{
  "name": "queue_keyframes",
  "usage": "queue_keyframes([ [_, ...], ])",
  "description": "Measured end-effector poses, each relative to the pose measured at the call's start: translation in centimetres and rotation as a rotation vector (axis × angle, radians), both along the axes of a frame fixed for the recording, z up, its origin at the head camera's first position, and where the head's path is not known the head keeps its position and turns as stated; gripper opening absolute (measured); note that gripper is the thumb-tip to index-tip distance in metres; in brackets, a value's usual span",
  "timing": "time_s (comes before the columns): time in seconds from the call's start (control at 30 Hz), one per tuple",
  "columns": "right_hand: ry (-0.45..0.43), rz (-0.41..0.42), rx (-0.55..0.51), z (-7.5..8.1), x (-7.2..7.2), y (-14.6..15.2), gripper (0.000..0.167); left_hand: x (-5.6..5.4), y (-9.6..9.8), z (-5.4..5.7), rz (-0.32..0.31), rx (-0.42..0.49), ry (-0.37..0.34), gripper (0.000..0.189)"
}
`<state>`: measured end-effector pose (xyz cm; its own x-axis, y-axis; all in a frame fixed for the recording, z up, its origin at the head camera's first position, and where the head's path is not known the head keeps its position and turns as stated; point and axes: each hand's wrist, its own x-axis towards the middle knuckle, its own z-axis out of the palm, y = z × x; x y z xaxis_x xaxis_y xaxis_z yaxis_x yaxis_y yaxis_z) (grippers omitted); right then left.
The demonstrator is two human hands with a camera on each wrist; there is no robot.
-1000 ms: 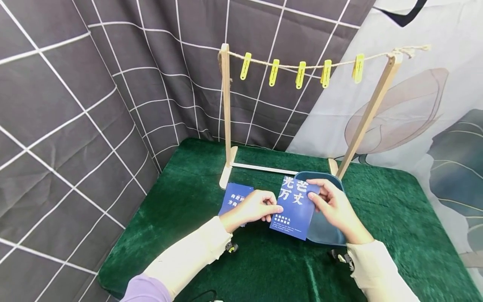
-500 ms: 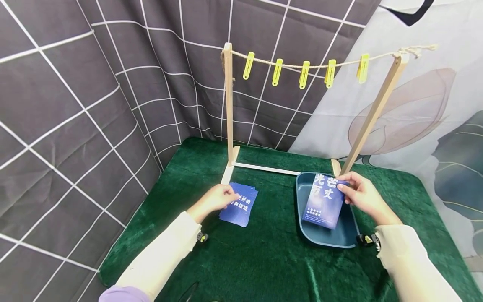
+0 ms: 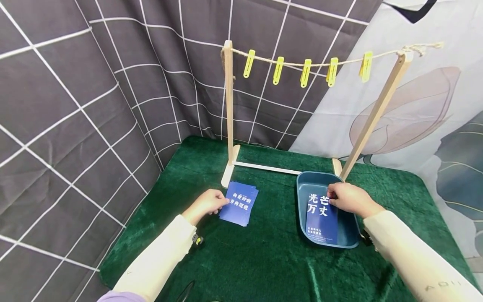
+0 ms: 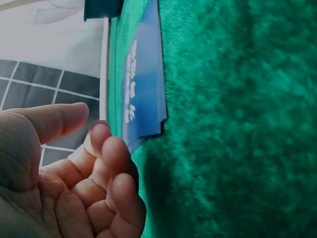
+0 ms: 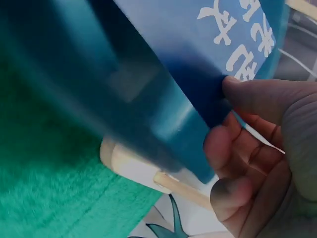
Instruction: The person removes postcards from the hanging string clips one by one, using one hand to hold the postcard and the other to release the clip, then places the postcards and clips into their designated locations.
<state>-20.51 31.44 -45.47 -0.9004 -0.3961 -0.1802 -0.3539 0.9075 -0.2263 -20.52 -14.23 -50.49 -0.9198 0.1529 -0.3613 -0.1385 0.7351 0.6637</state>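
Note:
Between thumb and fingers, my right hand (image 3: 350, 198) pinches the upper right corner of a blue card (image 3: 322, 222) with large white characters. That card lies within the outline of a dark blue tray (image 3: 302, 201), as the head view has it; the right wrist view shows the pinched corner (image 5: 208, 99) over the tray. At the left, my left hand (image 3: 210, 202) is beside a small stack of blue cards (image 3: 238, 214) with white print. Its thumb stands apart from its loosely curled fingers (image 4: 116, 153) in the left wrist view, with nothing between them.
Behind the cards stands a wooden frame (image 3: 229, 109) with a white bottom bar (image 3: 268, 168). A rope (image 3: 292, 65) strung across its top carries several yellow clips (image 3: 277, 71). Green cloth (image 3: 256, 260) covers the table; a grid-patterned curtain (image 3: 181, 92) hangs behind.
My right hand has carried the card rightward and lowered it into the tray. My left hand has left that card and moved left, to the near side of the stack.

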Motion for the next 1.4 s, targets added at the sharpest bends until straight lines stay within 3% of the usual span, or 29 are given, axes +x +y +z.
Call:
queue_keyframes([
  [0.23, 0.002, 0.104, 0.173, -0.5, -1.0, -1.3, 0.021, -0.1, -0.4, -0.9, -0.016, -0.053, -0.067, 0.026],
  [0.47, 0.041, 0.158, 0.265, -1.1, -1.3, -1.8, 0.021, 0.1, -0.2, -0.7, -0.006, -0.088, -0.056, 0.028],
  [0.57, 0.011, 0.161, 0.304, -1.4, -1.4, -1.8, 0.017, 0.2, 0.0, -0.4, -0.009, -0.126, -0.037, 0.03],
  [0.67, -0.077, 0.144, 0.33, -1.4, -1.5, -1.7, 0.016, 0.4, 0.3, 0.0, -0.034, -0.179, -0.006, 0.032],
  [0.83, -0.209, 0.105, 0.309, -1.1, -1.8, -1.8, 0.03, 0.7, 0.8, 0.2, -0.053, -0.243, 0.016, 0.037],
  [1.07, -0.322, 0.049, 0.21, 1.1, -1.3, -2.4, 0.037, 0.8, 2.0, 0.5, -0.051, -0.366, 0.042, 0.061],
  [1.2, -0.352, 0.038, 0.182, 1.5, -1.2, -2.4, 0.037, 0.8, 2.7, 0.1, -0.037, -0.418, 0.067, 0.071],
  [1.4, -0.361, 0.065, 0.16, 1.4, -1.1, -2.2, 0.035, 0.5, 2.8, -0.5, -0.01, -0.393, 0.056, 0.061],
])
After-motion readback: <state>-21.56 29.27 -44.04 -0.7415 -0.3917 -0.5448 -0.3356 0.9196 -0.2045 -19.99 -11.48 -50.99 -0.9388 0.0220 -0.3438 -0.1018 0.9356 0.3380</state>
